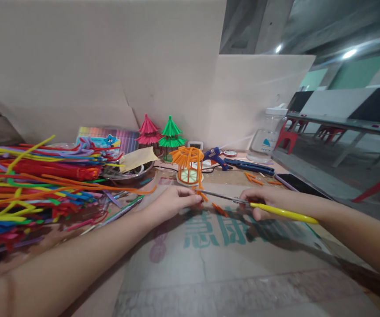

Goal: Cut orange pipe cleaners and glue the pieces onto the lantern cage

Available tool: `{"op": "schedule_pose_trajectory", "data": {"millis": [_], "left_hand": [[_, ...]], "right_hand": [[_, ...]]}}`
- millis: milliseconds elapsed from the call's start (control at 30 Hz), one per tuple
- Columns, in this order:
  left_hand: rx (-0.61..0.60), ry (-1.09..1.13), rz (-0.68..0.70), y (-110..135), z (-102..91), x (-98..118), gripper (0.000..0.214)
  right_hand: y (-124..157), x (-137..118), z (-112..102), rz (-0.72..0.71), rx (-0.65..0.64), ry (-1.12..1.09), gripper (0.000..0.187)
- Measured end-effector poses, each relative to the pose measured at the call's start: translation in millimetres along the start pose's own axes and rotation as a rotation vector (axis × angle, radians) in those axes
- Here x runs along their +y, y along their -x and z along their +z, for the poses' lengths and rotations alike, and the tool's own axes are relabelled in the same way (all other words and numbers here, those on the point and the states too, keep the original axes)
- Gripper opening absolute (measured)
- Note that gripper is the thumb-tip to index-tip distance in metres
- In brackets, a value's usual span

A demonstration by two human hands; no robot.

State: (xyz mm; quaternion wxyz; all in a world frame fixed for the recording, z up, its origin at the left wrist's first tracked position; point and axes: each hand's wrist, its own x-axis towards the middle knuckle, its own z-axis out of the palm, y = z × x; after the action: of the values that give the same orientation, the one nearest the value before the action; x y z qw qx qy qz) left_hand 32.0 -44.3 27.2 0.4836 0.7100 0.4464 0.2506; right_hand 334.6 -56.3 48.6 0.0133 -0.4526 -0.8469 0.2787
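My left hand is closed, thumb and fingers pinched at a short piece of orange pipe cleaner. In my right hand is a pair of scissors with a yellow handle lying back over the wrist. Their thin metal blades point left, with the tips at the orange piece beside my left fingertips. Whether the blades are open or closed I cannot tell. Just behind stands a small orange pipe-cleaner pavilion on a round pale base. Cut orange bits lie on the printed sheet beneath my hands.
A heap of coloured pipe cleaners covers the left side. Behind are a pink tiered model, a green one, a marker set and a metal bowl. Rightward lie a blue glue gun, a phone and a bottle.
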Motion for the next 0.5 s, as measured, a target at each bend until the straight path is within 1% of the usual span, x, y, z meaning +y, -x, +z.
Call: {"op": "schedule_pose_trajectory", "data": {"millis": [33,167,367,500], "left_hand": [[-0.004,0.025,-0.006,-0.4,-0.8,-0.3,0.03],[-0.01,0.081,-0.024,-1.6,-2.6,-3.2,0.029],[-0.016,0.1,-0.034,-1.7,-2.5,-5.3,0.033],[-0.01,0.015,-0.004,-0.5,-1.7,-2.4,0.034]], "right_hand": [[0.1,-1.0,-0.5,0.006,-0.018,-0.01,0.038],[1.7,-6.3,-2.2,0.019,-0.016,-0.043,0.04],[1.9,-3.8,-1.2,0.015,0.047,-0.027,0.04],[1.0,-2.6,-0.4,-0.004,0.036,-0.025,0.04]]}}
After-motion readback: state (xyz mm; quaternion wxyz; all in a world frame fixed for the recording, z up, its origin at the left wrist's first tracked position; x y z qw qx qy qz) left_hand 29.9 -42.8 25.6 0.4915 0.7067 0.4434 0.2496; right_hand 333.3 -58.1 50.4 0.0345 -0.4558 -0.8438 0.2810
